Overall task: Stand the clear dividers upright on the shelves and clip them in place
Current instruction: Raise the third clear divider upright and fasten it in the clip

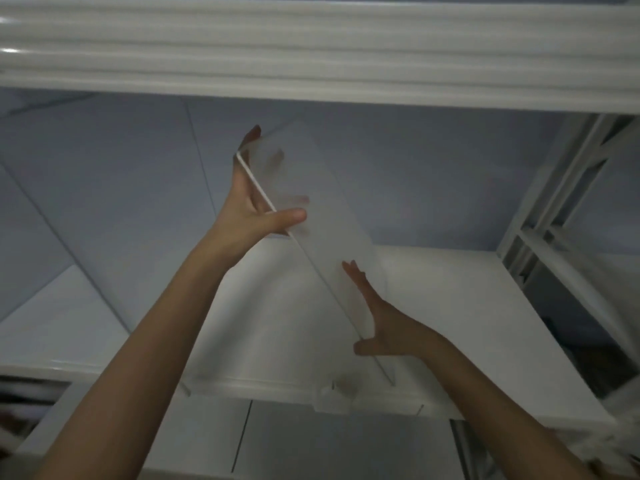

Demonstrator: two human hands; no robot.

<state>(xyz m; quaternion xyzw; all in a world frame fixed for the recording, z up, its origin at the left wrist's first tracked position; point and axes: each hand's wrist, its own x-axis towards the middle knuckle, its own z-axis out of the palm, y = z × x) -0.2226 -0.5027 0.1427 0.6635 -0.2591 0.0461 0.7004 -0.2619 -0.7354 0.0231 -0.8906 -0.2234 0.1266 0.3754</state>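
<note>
- Both hands were on one clear divider (pixel 322 216), which stood on edge over the white shelf (pixel 467 306) and ran from the front lip back into the bay.
- Left hand (pixel 258 206) gripped the far upper end, thumb across the near face and fingers dimly visible through the plastic.
- Right hand (pixel 388 323) was lower and nearer the front, fingers flat along the right face and thumb hooked under the edge; it steadied the sheet more than it clenched it.
- Below the right hand, at the shelf's front lip (pixel 294 389), the divider's foot appeared to meet the edge, though blur hid whether any clip had caught.
- Another divider (pixel 104 289) stood upright well off to the left of the left hand.
- My guess was that the sheet leaned slightly; pressing down unevenly could have skewed it so that the clip missed the lip.
- Smooth plastic held by open fingers might also have slipped, or bowed under too hard a push.
</note>
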